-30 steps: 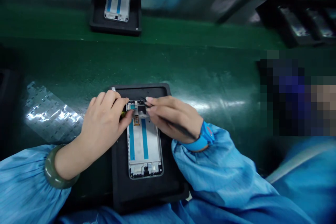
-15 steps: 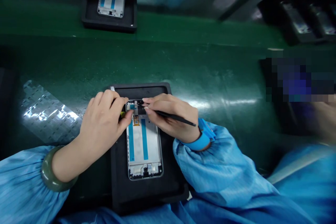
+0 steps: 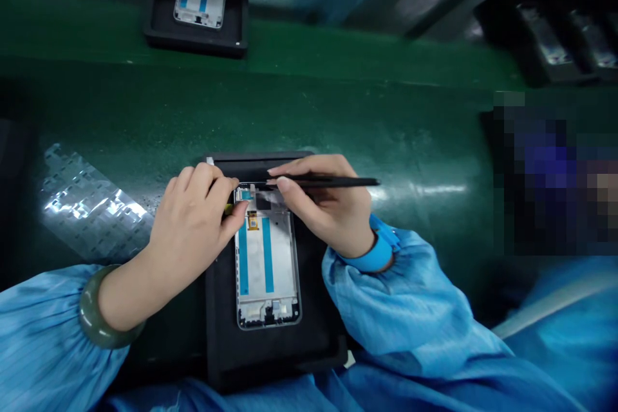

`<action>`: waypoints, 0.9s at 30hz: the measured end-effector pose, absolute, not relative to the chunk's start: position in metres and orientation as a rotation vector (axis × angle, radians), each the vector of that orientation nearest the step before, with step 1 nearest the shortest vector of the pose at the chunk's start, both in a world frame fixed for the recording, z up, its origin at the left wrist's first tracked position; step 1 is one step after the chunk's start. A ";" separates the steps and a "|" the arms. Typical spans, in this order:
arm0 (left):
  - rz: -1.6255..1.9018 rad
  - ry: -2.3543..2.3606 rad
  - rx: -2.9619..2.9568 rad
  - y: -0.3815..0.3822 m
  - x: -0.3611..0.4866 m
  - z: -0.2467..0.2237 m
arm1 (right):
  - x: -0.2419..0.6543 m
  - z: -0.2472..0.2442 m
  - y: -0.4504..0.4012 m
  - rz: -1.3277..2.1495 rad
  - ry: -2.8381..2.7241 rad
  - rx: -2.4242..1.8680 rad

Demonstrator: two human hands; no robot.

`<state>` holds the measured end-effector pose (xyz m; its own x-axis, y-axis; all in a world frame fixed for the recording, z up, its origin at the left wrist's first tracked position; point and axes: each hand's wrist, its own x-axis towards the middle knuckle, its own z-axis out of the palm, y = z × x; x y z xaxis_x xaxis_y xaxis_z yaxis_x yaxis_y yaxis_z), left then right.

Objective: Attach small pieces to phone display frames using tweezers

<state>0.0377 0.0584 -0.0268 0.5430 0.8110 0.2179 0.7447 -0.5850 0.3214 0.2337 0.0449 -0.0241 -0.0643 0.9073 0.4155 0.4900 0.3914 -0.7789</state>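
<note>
Your silver phone frame with two blue strips (image 3: 282, 257) lies flat in the black rectangular tray (image 3: 318, 351), and the step in hand looks like fine work at its far end. Your left hand (image 3: 186, 225) is at that frame's far-left corner, thumb and forefinger slightly apart; whether they pinch the edge or only steady it, you cannot tell from this angle. Your right hand (image 3: 345, 222) has thumb and fingers closed on a slim black tool, probably tweezers (image 3: 338, 181), beside the frame's far edge. The tip is too small to read, so whether it grips anything cannot be told. The next move calls for a still frame and light, exact tip control, sparing the small orange flex connector (image 3: 253, 221) near the frame's far-left part. Compared with the earlier frame, your tool has swung from slanting down over the frame's far-right part to nearly level along its far edge; your right hand has turned with it, while your left remains at the same corner.
</note>
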 end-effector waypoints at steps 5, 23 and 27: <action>0.538 1.324 2.599 0.058 0.038 -0.027 | 0.235 -0.022 0.053 0.640 -1.733 -1.274; 0.480 1.349 2.616 0.057 0.038 -0.026 | 0.236 0.011 0.080 0.715 -2.173 -1.209; 0.480 1.365 2.627 0.058 0.038 -0.027 | 0.228 0.026 0.083 0.717 -2.357 -1.188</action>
